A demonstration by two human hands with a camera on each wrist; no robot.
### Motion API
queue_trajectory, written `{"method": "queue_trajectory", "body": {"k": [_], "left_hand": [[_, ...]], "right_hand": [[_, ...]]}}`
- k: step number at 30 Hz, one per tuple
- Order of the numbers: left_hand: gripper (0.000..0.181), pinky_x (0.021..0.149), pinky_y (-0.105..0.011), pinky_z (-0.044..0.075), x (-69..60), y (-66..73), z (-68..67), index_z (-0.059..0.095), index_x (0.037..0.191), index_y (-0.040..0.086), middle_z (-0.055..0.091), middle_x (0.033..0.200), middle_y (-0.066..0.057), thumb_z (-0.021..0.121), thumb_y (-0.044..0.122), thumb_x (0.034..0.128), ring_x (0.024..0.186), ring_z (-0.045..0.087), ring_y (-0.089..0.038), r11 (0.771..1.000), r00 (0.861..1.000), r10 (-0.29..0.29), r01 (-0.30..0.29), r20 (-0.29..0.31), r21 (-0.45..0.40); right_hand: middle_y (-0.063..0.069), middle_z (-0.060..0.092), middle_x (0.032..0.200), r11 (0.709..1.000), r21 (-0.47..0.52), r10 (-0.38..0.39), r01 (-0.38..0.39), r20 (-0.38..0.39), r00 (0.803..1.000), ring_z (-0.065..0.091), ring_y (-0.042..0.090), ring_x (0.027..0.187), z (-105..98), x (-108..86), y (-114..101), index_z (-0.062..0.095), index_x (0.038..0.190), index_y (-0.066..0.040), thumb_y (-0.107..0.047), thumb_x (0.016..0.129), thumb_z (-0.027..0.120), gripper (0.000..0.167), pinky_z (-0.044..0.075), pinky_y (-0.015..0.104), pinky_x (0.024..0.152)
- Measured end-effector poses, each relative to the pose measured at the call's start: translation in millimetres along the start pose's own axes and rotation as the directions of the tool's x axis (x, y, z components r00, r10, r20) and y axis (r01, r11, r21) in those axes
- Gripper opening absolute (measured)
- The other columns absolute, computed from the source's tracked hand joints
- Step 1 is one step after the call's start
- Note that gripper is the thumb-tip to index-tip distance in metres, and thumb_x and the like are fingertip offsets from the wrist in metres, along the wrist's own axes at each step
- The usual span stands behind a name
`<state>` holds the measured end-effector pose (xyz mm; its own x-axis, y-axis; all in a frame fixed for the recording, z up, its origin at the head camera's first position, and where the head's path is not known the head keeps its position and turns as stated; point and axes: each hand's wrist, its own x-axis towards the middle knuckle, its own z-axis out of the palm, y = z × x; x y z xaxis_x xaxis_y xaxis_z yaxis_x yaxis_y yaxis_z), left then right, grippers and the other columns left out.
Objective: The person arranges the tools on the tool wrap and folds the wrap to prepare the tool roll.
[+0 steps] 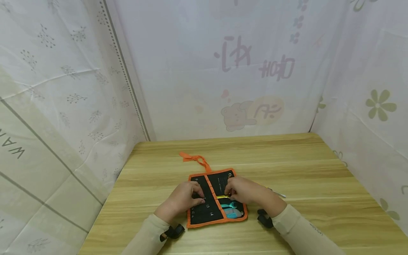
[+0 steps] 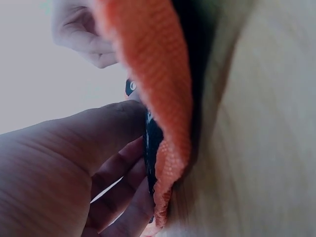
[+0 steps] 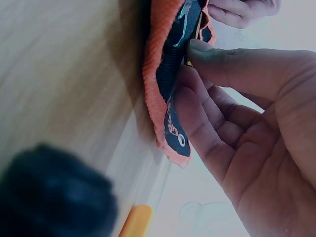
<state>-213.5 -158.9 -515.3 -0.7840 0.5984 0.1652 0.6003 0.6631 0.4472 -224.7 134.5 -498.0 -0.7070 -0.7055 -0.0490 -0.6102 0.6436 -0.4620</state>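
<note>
A black tool pouch with orange trim (image 1: 204, 220) lies unfolded on the table, printed with numbers on its left part. My right hand (image 1: 243, 190) pinches a yellow wrench (image 1: 221, 197) between thumb and fingertips; its left end sits in a pocket. Below it, a teal wrench (image 1: 227, 205) and a light-blue tool (image 1: 232, 213) stick out of neighbouring pockets. My left hand (image 1: 181, 198) holds the pouch's pocket fabric with thumb and fingertips near the printed numbers. In the left wrist view the orange edge (image 2: 153, 64) partly covers those fingertips.
An orange tie strap (image 1: 194, 158) trails from the pouch's far edge. Right of the pouch, a slim metal-tipped tool (image 1: 279, 193) lies partly behind my right forearm; an orange handle (image 3: 136, 222) shows in the right wrist view. Patterned curtains (image 1: 204, 71) surround the wooden table (image 1: 287, 156).
</note>
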Motion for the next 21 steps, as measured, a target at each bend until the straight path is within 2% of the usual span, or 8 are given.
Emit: {"method": "queue_trajectory", "body": {"k": [7,9,13,16,21], "left_hand": [[0.007,0.075,-0.027,0.055,0.0,-0.6,-1.4,0.081,0.089,0.026,0.068,0.095,0.015,0.087,0.025,0.0893,0.086,0.063,-0.004,1.0,1.0,0.012,-0.011,0.015,-0.011],[0.006,0.075,-0.027,0.055,0.1,-0.3,-2.1,0.081,0.089,0.025,0.068,0.096,0.015,0.087,0.024,0.0896,0.086,0.063,-0.004,1.0,1.0,0.013,-0.013,0.02,-0.017],[0.004,0.076,-0.027,0.055,0.6,0.0,-3.1,0.082,0.091,0.023,0.068,0.097,0.013,0.086,0.023,0.0904,0.086,0.063,-0.004,1.0,0.999,0.018,-0.017,0.039,-0.022],[0.004,0.078,-0.027,0.055,1.1,-0.1,-4.3,0.082,0.092,0.022,0.068,0.098,0.013,0.086,0.024,0.091,0.088,0.063,-0.004,1.0,0.998,0.022,-0.021,0.055,-0.015],[0.005,0.08,-0.028,0.056,2.6,1.1,-8.3,0.081,0.094,0.021,0.067,0.099,0.011,0.085,0.023,0.0917,0.089,0.063,-0.005,1.0,0.996,0.024,-0.023,0.086,-0.015]], "right_hand": [[0.001,0.066,0.111,1.0,0.022,0.022,-0.022,-0.011,1.0,0.061,0.003,0.084,-7,-8.6,0,0.08,0.112,-0.012,-0.002,0.093,0.079,0.022,0.054,0.024,0.075],[0.002,0.066,0.111,0.999,0.026,0.03,-0.029,-0.014,0.999,0.061,0.004,0.085,-9,-12.2,1,0.08,0.113,-0.012,-0.002,0.093,0.079,0.022,0.055,0.025,0.075],[-0.004,0.063,0.103,0.998,0.045,0.052,-0.052,-0.018,0.998,0.061,0.006,0.087,-14,-19.1,2,0.079,0.112,-0.012,-0.002,0.093,0.078,0.021,0.055,0.027,0.076],[-0.005,0.065,0.104,0.997,0.047,0.062,-0.06,-0.033,0.998,0.064,0.011,0.09,-16,-24.0,4,0.079,0.113,-0.011,-0.002,0.093,0.079,0.022,0.056,0.029,0.078],[-0.002,0.066,0.104,0.997,0.05,0.059,-0.056,-0.063,0.996,0.066,0.015,0.092,-20,-33.8,11,0.078,0.113,-0.008,-0.002,0.093,0.079,0.021,0.057,0.031,0.078]]}}
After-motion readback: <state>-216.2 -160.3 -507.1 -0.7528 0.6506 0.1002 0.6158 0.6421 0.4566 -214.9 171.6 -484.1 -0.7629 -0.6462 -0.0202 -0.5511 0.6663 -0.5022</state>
